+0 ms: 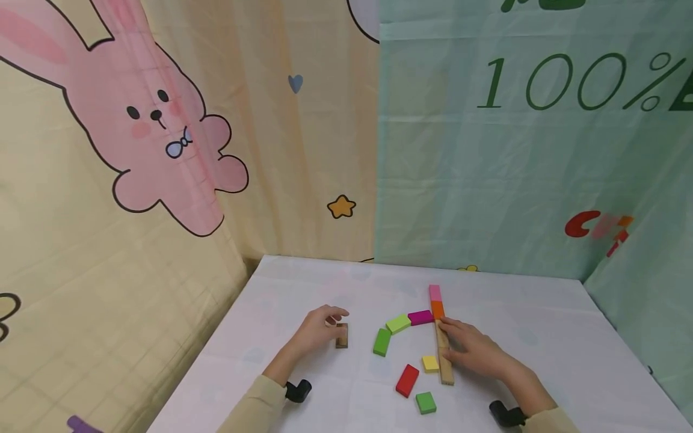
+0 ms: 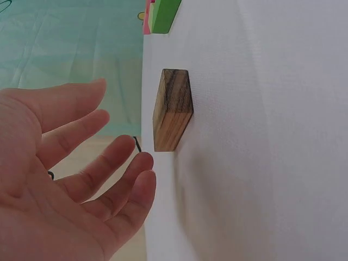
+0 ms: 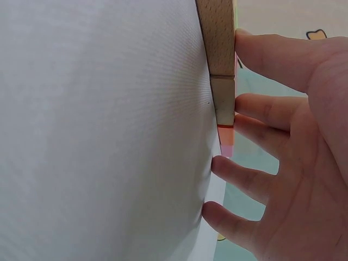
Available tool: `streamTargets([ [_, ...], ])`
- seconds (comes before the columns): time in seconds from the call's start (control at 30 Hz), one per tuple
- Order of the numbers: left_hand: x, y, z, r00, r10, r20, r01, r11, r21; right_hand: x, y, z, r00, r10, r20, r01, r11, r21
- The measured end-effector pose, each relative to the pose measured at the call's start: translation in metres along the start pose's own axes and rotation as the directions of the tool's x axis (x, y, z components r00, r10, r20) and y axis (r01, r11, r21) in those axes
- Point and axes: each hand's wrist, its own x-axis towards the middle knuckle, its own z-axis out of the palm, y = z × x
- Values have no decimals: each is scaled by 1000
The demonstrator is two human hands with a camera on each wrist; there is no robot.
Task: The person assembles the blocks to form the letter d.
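A dark brown wooden block (image 2: 174, 109) stands on the white table. Beside it my left hand (image 1: 319, 328) hovers with spread, slightly bent fingers, holding nothing; in the left wrist view a gap shows between fingertips and block. My right hand (image 1: 479, 349) rests its thumb and fingertips along the side of a straight row of blocks. Natural wood blocks (image 1: 444, 355) form the row's near part, with an orange block (image 1: 438, 310) and a pink block (image 1: 435, 293) at its far end. In the right wrist view two fingertips (image 3: 220, 163) reach down to the table.
A curve of magenta (image 1: 420, 317), lime (image 1: 398, 324) and green (image 1: 381, 342) blocks joins the row's left side. A yellow block (image 1: 430, 364), a red block (image 1: 407, 380) and another green block (image 1: 426, 403) lie nearer. Printed curtains (image 1: 303, 180) hang behind the table (image 1: 227, 361).
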Motion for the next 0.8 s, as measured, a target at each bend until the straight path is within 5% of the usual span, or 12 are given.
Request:
streamTargets([
  [0.63, -1, -21, 4, 994, -102, 44, 100, 994, 42, 0, 3, 1, 1000, -22, -12, 22, 1000, 2],
  [0.8, 0, -23, 6, 995, -89, 40, 87, 995, 55, 0, 2, 1, 1000, -24, -8, 24, 1000, -2],
])
